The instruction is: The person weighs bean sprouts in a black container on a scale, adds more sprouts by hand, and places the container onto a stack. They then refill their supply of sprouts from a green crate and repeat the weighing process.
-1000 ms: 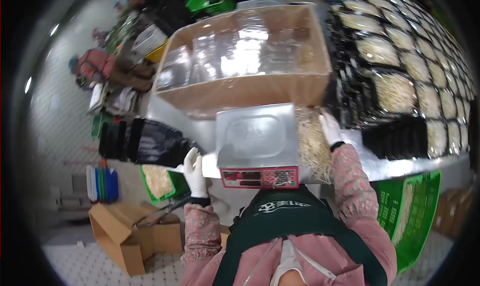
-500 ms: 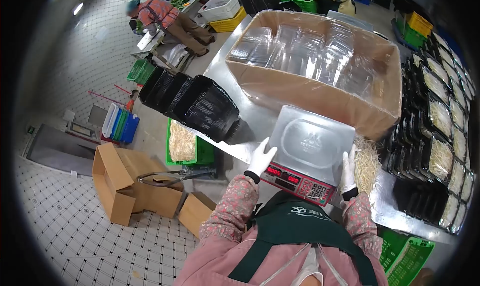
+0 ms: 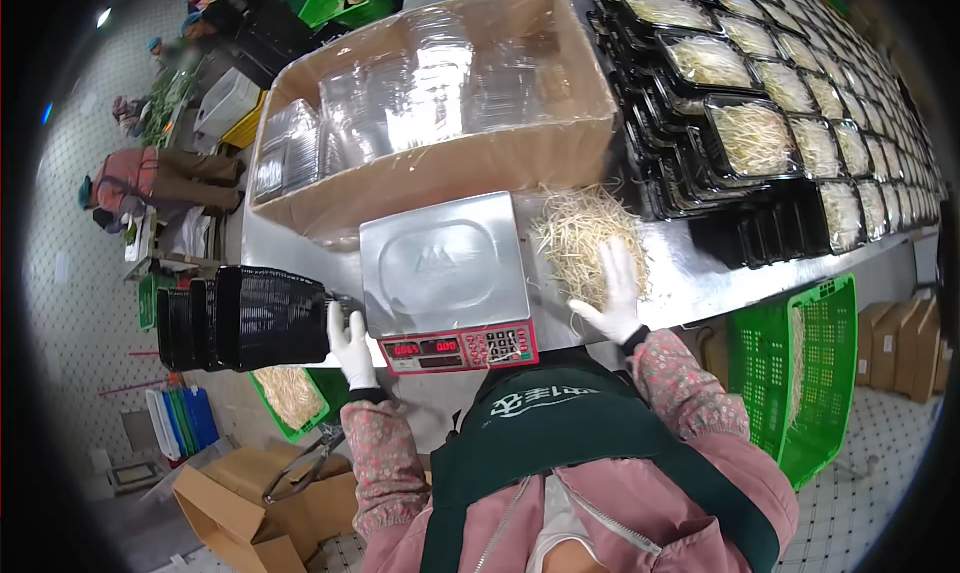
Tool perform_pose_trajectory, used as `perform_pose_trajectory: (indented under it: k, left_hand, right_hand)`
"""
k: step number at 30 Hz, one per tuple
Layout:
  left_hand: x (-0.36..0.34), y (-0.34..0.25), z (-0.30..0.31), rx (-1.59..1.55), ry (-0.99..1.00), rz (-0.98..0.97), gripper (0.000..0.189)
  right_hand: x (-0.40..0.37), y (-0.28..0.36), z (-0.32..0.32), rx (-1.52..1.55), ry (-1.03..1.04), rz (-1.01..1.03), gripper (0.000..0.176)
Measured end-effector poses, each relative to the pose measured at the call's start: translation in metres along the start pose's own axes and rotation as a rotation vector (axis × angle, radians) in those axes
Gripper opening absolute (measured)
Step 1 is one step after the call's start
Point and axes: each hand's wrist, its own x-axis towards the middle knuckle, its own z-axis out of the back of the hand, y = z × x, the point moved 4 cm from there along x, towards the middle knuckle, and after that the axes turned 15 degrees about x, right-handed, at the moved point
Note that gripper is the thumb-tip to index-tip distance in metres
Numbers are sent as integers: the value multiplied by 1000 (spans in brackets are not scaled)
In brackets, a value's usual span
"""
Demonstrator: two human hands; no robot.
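Note:
A digital weighing scale [image 3: 440, 263] with a bare metal plate and a red lit display stands on the steel table before me. My gloved left hand [image 3: 349, 345] is at the scale's left side, fingers apart, close to a stack of black plastic trays [image 3: 265, 318]. To the right of the scale lies a loose heap of bean sprouts [image 3: 585, 235]. My gloved right hand [image 3: 615, 295] is spread at the near side of this heap, its fingers overlapping the sprouts.
Behind the scale is a cardboard box [image 3: 440, 178] of clear plastic lids [image 3: 390, 98]. Many packed sprout trays [image 3: 755, 138] are stacked at the right. A green crate [image 3: 825, 393] stands by the table's right front edge. People [image 3: 150, 178] work at the far left.
My view has turned to the right. My right hand has left the scale's right side and reached the sprouts; my left hand has come off the scale toward the black trays.

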Motion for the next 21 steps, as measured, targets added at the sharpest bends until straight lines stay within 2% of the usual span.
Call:
perform_pose_trajectory:
  k: [1,3,5,7,8,9,11,13,14,17,19,20,21]
  left_hand:
    - [-4,-20,17,41,-73,-31,50]
    - [-15,-73,50,177,-270,-109,51]
    - [-18,-126,88,708,-461,-320,52]
    - [-4,-129,113,690,-706,-511,55]
    - [8,-125,130,819,-780,-565,60]
    - [21,-116,143,927,-789,-427,62]
    - [48,-88,165,1047,-623,-243,59]
    - [73,-41,176,1235,-158,-31,56]
    - [75,-33,179,1258,-215,-108,49]
    - [82,-22,191,1134,-139,-105,42]
    - [84,-20,198,969,-264,-45,40]
    - [85,-14,205,860,-339,-10,41]
    - [84,-19,206,749,-411,24,42]
  right_hand:
    - [-21,-18,11,-105,-43,9,113]
    - [-59,-45,24,-281,-56,-154,126]
    - [-68,-61,19,-279,-8,-242,133]
    - [-52,-69,8,-243,-2,-247,134]
    - [-35,-64,3,-237,12,-279,135]
    - [-21,-62,0,-199,21,-280,135]
    - [-1,-61,-1,-122,36,-280,135]
    - [6,-61,11,-105,-6,-232,132]
    - [7,-62,19,-83,-32,-227,131]
    - [10,-70,35,29,-175,-187,123]
    - [20,-75,41,114,-272,-182,121]
    - [23,-75,44,127,-327,-165,111]
    - [24,-82,46,137,-333,-178,108]
